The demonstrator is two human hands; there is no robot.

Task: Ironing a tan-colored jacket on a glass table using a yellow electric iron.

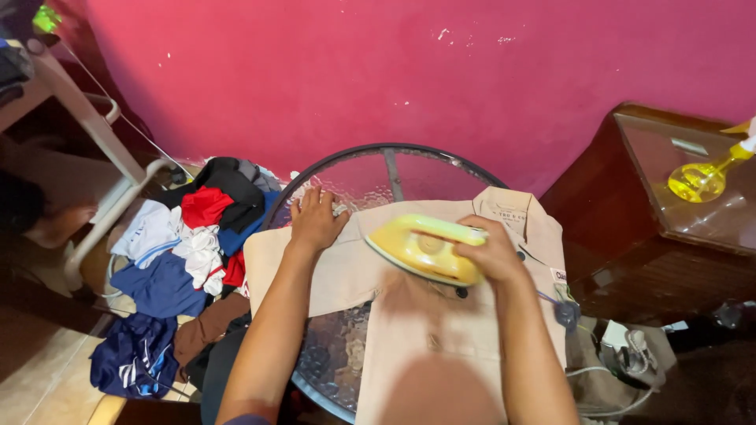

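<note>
The right hand (494, 253) is wrapped around the handle of a yellow iron (421, 248), which rests on a beige shirt (409, 315) spread over the round glass bench (378, 177). The left hand (315, 220) lies flat with fingers spread on the shirt's edge, holding nothing. A pile of clothes (189, 252) sits on the floor just left of the bench, and a yellow spray bottle (703, 177) stands on a dark wooden cabinet (630, 260) at right.

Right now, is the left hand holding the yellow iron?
No, the left hand lies flat on the beige shirt; the right hand grips the yellow iron.
</note>
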